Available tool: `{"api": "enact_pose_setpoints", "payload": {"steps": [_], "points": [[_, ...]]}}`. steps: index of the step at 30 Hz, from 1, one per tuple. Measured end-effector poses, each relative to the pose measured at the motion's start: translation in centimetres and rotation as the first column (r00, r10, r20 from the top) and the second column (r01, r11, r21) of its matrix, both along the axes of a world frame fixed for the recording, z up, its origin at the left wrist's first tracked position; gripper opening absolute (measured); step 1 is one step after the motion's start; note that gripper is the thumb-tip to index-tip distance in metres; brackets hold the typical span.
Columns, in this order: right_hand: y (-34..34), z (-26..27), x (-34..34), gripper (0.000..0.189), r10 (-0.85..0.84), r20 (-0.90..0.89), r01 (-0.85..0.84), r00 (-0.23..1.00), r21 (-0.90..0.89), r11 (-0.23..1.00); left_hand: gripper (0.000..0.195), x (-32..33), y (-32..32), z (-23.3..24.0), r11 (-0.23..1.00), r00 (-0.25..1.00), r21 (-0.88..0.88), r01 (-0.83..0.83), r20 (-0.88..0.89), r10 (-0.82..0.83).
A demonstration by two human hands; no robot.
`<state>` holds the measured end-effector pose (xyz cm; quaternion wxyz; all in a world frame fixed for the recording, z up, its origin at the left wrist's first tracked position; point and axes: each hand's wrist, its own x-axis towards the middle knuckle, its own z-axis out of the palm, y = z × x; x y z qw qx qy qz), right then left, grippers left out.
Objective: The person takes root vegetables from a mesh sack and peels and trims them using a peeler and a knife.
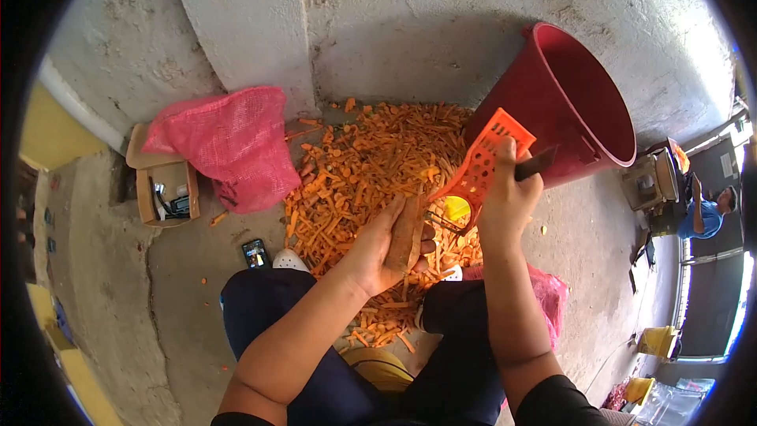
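My left hand holds an unpeeled-looking carrot lengthwise, its fingers wrapped around the far side. In my right hand is an orange plastic peeler with a perforated handle, its blade end close to the carrot's right side. Whether the blade touches the carrot I cannot tell. A dark, narrow object, perhaps part of a knife, also sticks out of the right fist. Below both hands spreads a heap of carrot peelings and cut ends on the floor.
A tall red plastic bin stands tilted in view by the wall. A pink mesh sack, an open cardboard box and a phone lie left. Another mesh sack is beside my right leg. A person is far right.
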<state>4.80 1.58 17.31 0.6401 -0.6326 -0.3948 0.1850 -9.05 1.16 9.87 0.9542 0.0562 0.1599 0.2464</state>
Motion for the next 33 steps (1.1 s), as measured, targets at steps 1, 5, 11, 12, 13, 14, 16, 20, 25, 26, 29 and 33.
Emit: {"api": "enact_pose_setpoints", "payload": {"steps": [1, 5, 11, 12, 13, 14, 16, 20, 25, 26, 29, 33], "points": [[-0.3, 0.1, -0.1, 0.029, -0.013, -0.035, 0.015, 0.999, 0.049, 0.999, 0.039, 0.2, 0.0, 0.7, 0.999, 0.996, -0.033, -0.035, -0.087, 0.032], [-1.7, -0.8, -0.8, 0.026, 0.247, -0.024, -0.248, 0.969, -0.054, 0.967, 0.038, 0.4, 0.0, 0.7, 0.993, 0.988, -0.043, -0.112, -0.115, 0.106], [-1.8, -1.0, -2.6, 0.028, 0.32, 0.063, -0.304, 0.945, -0.185, 0.935, 0.036, 0.2, -0.3, 1.4, 0.997, 0.985, 0.011, -0.082, -0.15, 0.083], [-1.7, -1.0, -2.4, 0.028, 0.312, 0.1, -0.286, 0.945, -0.209, 0.935, 0.036, 0.4, -0.4, 1.7, 0.997, 0.986, 0.009, -0.08, -0.147, 0.081], [-1.4, -1.3, -2.0, 0.028, 0.31, 0.102, -0.284, 0.945, -0.21, 0.935, 0.037, 0.7, -0.6, 2.3, 0.998, 0.978, 0.011, -0.054, -0.201, 0.055], [-0.8, -1.8, -1.1, 0.028, 0.212, 0.137, -0.169, 0.968, -0.268, 0.948, 0.039, 0.9, -0.7, 2.6, 1.0, 0.967, 0.011, -0.028, -0.254, 0.03], [0.5, -2.0, 0.6, 0.029, 0.061, 0.143, -0.021, 0.988, -0.27, 0.963, 0.039, 1.0, -1.2, 1.6, 1.0, 0.968, 0.018, -0.009, -0.251, 0.013], [3.1, -3.5, 5.4, 0.034, -0.175, 0.093, 0.193, 0.98, -0.24, 0.951, 0.039, 1.0, -1.3, 1.4, 0.996, 0.975, 0.085, 0.039, -0.222, -0.02], [0.5, -1.7, 1.0, 0.027, 0.101, -0.088, -0.11, 0.991, -0.104, 0.989, 0.036, 0.2, -0.4, 0.8, 0.999, 0.995, 0.044, -0.025, -0.096, 0.029], [-0.4, -1.6, -0.1, 0.026, 0.179, -0.091, -0.19, 0.98, -0.117, 0.975, 0.037, 0.2, -0.3, 0.6, 0.999, 0.99, 0.032, -0.044, -0.132, 0.048], [-1.7, -1.1, -2.3, 0.026, 0.287, -0.045, -0.29, 0.957, -0.143, 0.946, 0.037, 0.3, -0.3, 1.4, 0.996, 0.976, 0.011, -0.091, -0.196, 0.091], [-1.9, -1.2, -2.7, 0.026, 0.33, -0.01, -0.323, 0.944, -0.225, 0.919, 0.037, 0.3, -0.4, 1.5, 0.995, 0.97, 0.057, -0.084, -0.222, 0.095]]}}
